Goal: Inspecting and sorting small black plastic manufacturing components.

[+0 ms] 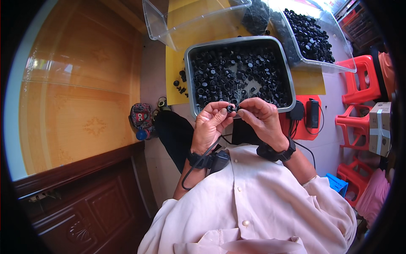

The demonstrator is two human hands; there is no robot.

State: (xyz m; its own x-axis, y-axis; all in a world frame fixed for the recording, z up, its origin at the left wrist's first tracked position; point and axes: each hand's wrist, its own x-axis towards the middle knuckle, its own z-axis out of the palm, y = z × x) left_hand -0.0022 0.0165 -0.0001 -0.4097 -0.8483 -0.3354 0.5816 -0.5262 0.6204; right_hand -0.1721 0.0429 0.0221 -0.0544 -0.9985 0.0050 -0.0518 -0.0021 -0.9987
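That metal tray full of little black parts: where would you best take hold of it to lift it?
Probably by the rolled rim of the metal tray, one hand on each long side, coming from above. The rim juts out all round, the walls look smooth, and the black parts fill the inside. The near edge is partly hidden by the left hand and right hand.

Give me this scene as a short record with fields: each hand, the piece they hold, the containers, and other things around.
left hand: left hand pinches a small black round plastic part at the fingertips
right hand: right hand pinches the same part from the other side
nearest container: grey rectangular metal tray full of similar black parts, just beyond the hands
other containers: clear plastic bin with black parts at upper right; a second clear plastic bin tilted at upper left
wrists: black wrist bands, a cable on the left one
surroundings: red plastic stools at right
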